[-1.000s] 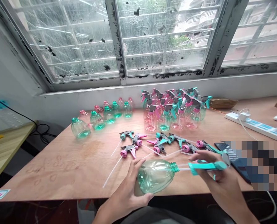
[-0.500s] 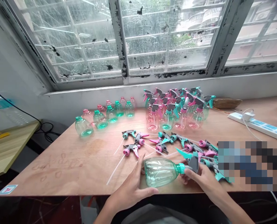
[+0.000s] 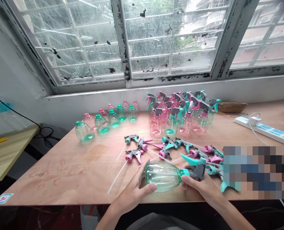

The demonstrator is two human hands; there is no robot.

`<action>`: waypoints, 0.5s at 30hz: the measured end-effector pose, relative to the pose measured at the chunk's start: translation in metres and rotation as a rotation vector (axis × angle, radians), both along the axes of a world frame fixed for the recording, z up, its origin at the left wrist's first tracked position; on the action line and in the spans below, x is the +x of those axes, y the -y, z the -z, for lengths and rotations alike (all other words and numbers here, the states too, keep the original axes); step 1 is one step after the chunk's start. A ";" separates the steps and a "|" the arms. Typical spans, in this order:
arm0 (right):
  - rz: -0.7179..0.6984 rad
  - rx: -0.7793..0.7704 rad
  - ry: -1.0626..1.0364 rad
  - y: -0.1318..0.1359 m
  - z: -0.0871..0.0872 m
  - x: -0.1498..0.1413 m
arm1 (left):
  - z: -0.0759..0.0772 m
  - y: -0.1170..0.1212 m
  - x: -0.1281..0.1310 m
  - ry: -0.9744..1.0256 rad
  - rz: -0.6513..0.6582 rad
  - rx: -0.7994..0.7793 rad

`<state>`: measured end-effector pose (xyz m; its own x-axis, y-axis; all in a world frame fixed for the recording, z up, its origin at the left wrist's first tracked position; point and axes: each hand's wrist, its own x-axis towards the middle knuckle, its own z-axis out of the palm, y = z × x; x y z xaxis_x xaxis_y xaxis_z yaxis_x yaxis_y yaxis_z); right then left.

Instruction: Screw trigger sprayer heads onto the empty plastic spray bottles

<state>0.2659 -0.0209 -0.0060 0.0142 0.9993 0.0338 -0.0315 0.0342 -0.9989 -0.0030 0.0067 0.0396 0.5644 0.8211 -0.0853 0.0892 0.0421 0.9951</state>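
A clear green spray bottle lies on its side above the table's front edge, between my two hands. Around its base is my left hand, thumb along the near side. My right hand grips the neck at the teal collar of the spray head, which has a grey body and a teal trigger. Behind and to the right lie loose spray heads, pink-and-grey and teal-and-grey, some with white dip tubes. The fingers of both hands are partly hidden by the bottle.
Green and pink bottles without heads stand at the back left. A group of bottles fitted with spray heads stands at the back centre. At the right are a white power strip and a brown object. A pixelated patch covers the right front.
My left thumb has closed onto the bottle's side. My right thumb has shifted left onto the teal collar. The view has moved slightly.
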 end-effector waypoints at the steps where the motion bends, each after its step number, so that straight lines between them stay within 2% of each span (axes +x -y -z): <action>1: 0.002 0.010 -0.004 0.001 0.000 0.000 | -0.002 0.001 0.000 0.001 0.011 0.013; 7: -0.001 0.026 -0.014 0.003 -0.001 0.001 | -0.011 0.005 0.001 0.075 -0.014 0.027; 15: -0.025 0.046 0.013 0.005 0.003 0.003 | 0.006 0.005 -0.002 0.101 -0.038 -0.044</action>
<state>0.2687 -0.0262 -0.0088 -0.0117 0.9968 0.0795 -0.0198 0.0793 -0.9967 -0.0050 0.0013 0.0340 0.5402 0.8389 -0.0660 -0.0141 0.0874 0.9961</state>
